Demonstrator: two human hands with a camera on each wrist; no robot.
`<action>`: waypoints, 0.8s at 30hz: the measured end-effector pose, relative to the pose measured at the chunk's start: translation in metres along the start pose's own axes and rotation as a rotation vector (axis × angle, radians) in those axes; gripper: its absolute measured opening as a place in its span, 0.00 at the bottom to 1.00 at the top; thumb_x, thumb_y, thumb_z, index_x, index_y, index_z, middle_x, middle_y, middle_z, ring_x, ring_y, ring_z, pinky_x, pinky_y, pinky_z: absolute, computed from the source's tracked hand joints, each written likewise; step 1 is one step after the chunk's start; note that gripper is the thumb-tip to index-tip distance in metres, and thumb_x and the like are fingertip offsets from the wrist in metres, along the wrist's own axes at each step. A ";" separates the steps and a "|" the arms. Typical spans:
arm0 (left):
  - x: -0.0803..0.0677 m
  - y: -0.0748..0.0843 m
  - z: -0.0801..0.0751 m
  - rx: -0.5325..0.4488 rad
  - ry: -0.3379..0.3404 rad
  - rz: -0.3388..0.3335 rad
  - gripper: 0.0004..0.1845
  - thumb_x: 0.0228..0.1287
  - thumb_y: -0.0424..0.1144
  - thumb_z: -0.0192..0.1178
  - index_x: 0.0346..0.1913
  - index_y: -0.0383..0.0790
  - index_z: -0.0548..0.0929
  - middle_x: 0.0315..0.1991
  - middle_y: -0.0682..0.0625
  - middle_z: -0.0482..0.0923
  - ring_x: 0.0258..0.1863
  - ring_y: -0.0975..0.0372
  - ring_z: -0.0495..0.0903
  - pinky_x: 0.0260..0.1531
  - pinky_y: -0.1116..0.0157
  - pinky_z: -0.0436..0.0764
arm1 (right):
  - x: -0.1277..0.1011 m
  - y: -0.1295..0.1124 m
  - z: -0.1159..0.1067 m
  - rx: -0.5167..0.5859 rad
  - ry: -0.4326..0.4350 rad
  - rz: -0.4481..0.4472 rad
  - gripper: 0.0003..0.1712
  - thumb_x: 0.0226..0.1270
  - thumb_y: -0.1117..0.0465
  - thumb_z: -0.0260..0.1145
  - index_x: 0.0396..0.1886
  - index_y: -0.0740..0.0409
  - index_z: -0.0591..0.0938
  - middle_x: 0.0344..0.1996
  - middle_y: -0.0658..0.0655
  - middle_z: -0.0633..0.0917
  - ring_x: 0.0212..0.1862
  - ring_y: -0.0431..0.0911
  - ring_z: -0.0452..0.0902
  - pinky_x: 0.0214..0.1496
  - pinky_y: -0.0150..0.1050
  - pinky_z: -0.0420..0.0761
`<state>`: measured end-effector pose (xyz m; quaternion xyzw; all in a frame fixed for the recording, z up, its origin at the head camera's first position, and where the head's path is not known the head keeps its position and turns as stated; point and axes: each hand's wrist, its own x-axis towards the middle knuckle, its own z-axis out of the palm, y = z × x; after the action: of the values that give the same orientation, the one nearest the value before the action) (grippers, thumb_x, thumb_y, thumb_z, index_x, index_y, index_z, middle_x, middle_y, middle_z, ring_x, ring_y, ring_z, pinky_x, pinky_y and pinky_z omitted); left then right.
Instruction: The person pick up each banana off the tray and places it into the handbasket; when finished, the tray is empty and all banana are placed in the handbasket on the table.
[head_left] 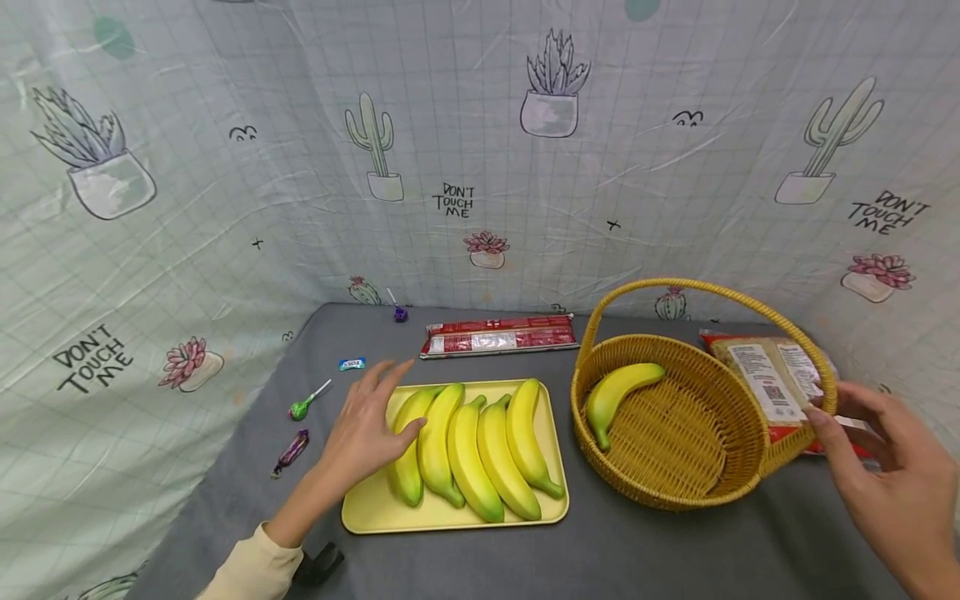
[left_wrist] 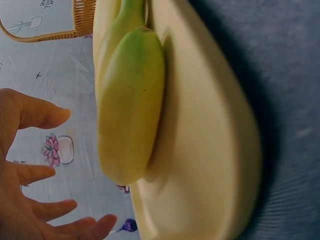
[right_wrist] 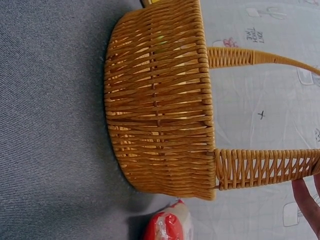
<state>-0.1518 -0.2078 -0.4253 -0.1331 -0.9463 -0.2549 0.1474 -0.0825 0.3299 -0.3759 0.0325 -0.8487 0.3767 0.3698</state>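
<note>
Spreads the left hand [head_left: 365,429] just above the five bananas [head_left: 471,458] on the yellow tray [head_left: 367,512]; pinches the handle [head_left: 686,284] of the wicker basket [head_left: 675,493] with the right hand [head_left: 900,479], apparently curling partly hidden fingers behind it; shows one more banana [head_left: 618,398] inside the basket, a red packet [head_left: 498,337] on the surface [head_left: 465,571] behind the tray

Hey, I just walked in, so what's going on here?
A person's right hand grips the handle of a wicker basket, which stands on the gray surface with one banana inside. The left hand, fingers spread and holding nothing, is near the leftmost of five bananas lying side by side on a yellow tray.
</note>
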 end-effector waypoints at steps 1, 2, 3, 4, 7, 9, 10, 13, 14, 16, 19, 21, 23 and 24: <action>-0.002 -0.001 0.001 0.003 -0.004 -0.005 0.45 0.58 0.46 0.77 0.79 0.45 0.72 0.74 0.35 0.66 0.60 0.38 0.72 0.53 0.37 0.75 | 0.000 0.000 0.000 -0.002 -0.001 0.004 0.26 0.64 0.81 0.70 0.62 0.73 0.81 0.50 0.35 0.79 0.51 0.30 0.76 0.48 0.15 0.72; -0.004 -0.002 0.002 0.007 -0.007 -0.011 0.45 0.58 0.46 0.78 0.79 0.45 0.72 0.74 0.36 0.66 0.60 0.38 0.72 0.52 0.37 0.75 | 0.000 -0.001 0.000 0.003 -0.001 0.005 0.25 0.65 0.80 0.70 0.63 0.73 0.81 0.50 0.35 0.79 0.51 0.31 0.76 0.48 0.15 0.72; -0.006 -0.003 0.003 0.009 -0.010 -0.014 0.45 0.57 0.46 0.78 0.78 0.45 0.72 0.74 0.36 0.67 0.59 0.38 0.72 0.52 0.37 0.75 | 0.000 -0.001 0.000 0.000 -0.001 0.007 0.25 0.65 0.80 0.70 0.63 0.73 0.81 0.50 0.35 0.79 0.51 0.31 0.76 0.48 0.15 0.72; -0.008 -0.003 0.005 0.013 -0.013 -0.020 0.45 0.57 0.46 0.78 0.78 0.45 0.72 0.74 0.36 0.67 0.59 0.38 0.73 0.51 0.37 0.76 | 0.000 -0.001 0.000 -0.004 -0.002 0.010 0.25 0.65 0.80 0.70 0.63 0.72 0.81 0.51 0.35 0.79 0.51 0.31 0.76 0.48 0.15 0.72; -0.013 -0.005 0.009 0.024 -0.023 -0.025 0.45 0.57 0.46 0.78 0.78 0.45 0.73 0.72 0.35 0.68 0.56 0.39 0.74 0.48 0.39 0.77 | -0.001 -0.001 0.001 0.000 -0.001 0.014 0.25 0.66 0.79 0.70 0.63 0.72 0.81 0.51 0.35 0.79 0.51 0.31 0.76 0.48 0.15 0.72; -0.016 -0.005 0.012 0.031 -0.027 -0.021 0.44 0.57 0.46 0.78 0.77 0.45 0.73 0.71 0.34 0.69 0.55 0.39 0.74 0.47 0.39 0.78 | -0.001 -0.001 0.001 -0.007 0.000 0.022 0.25 0.66 0.79 0.70 0.63 0.71 0.81 0.51 0.35 0.78 0.51 0.31 0.76 0.48 0.15 0.71; -0.017 -0.005 0.013 0.035 -0.027 -0.021 0.44 0.57 0.46 0.78 0.77 0.45 0.74 0.71 0.34 0.70 0.55 0.39 0.74 0.47 0.39 0.78 | -0.001 -0.001 0.001 -0.005 0.001 0.026 0.25 0.66 0.79 0.70 0.63 0.71 0.81 0.51 0.35 0.78 0.51 0.31 0.76 0.48 0.15 0.71; -0.020 -0.006 0.016 0.040 -0.021 -0.018 0.43 0.57 0.45 0.77 0.77 0.44 0.74 0.70 0.34 0.70 0.55 0.38 0.74 0.46 0.38 0.79 | -0.001 0.000 0.002 -0.018 0.005 0.042 0.25 0.67 0.79 0.70 0.63 0.71 0.81 0.50 0.35 0.78 0.51 0.30 0.75 0.48 0.15 0.71; -0.021 -0.006 0.016 0.041 -0.020 -0.019 0.43 0.58 0.46 0.77 0.77 0.44 0.74 0.70 0.34 0.70 0.55 0.38 0.75 0.46 0.38 0.79 | -0.001 0.000 0.002 -0.020 0.007 0.047 0.25 0.67 0.79 0.70 0.63 0.71 0.81 0.50 0.35 0.78 0.51 0.30 0.75 0.48 0.15 0.71; -0.022 -0.007 0.017 0.043 -0.021 -0.025 0.42 0.59 0.46 0.77 0.77 0.44 0.74 0.70 0.35 0.70 0.55 0.39 0.75 0.46 0.38 0.79 | -0.002 0.001 0.003 -0.025 0.011 0.057 0.25 0.67 0.79 0.70 0.64 0.72 0.80 0.50 0.34 0.77 0.51 0.30 0.74 0.48 0.15 0.70; -0.024 -0.009 0.016 0.043 -0.030 -0.039 0.42 0.60 0.47 0.76 0.77 0.44 0.74 0.70 0.36 0.70 0.54 0.40 0.75 0.46 0.39 0.79 | -0.002 0.001 0.004 -0.040 0.015 0.071 0.25 0.67 0.79 0.70 0.64 0.72 0.80 0.50 0.33 0.77 0.50 0.29 0.74 0.49 0.14 0.69; -0.025 -0.010 0.016 0.044 -0.036 -0.047 0.41 0.60 0.47 0.76 0.76 0.44 0.75 0.70 0.36 0.71 0.53 0.41 0.75 0.46 0.40 0.79 | -0.002 0.000 0.004 -0.047 0.015 0.078 0.25 0.67 0.79 0.70 0.64 0.71 0.80 0.50 0.33 0.76 0.50 0.28 0.73 0.49 0.14 0.68; -0.026 -0.011 0.016 0.044 -0.038 -0.049 0.41 0.60 0.48 0.76 0.76 0.43 0.75 0.70 0.36 0.71 0.53 0.41 0.75 0.45 0.40 0.79 | -0.002 -0.001 0.004 -0.061 0.014 0.088 0.26 0.68 0.79 0.70 0.65 0.71 0.80 0.50 0.32 0.75 0.50 0.28 0.73 0.49 0.14 0.68; -0.027 -0.012 0.016 0.045 -0.039 -0.047 0.41 0.60 0.48 0.76 0.76 0.43 0.75 0.70 0.36 0.71 0.52 0.41 0.75 0.45 0.41 0.79 | -0.002 -0.002 0.004 -0.063 0.013 0.095 0.26 0.68 0.78 0.70 0.65 0.71 0.80 0.50 0.32 0.75 0.50 0.28 0.72 0.49 0.14 0.68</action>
<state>-0.1344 -0.2140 -0.4529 -0.1123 -0.9574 -0.2345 0.1256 -0.0829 0.3252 -0.3778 -0.0221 -0.8584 0.3671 0.3577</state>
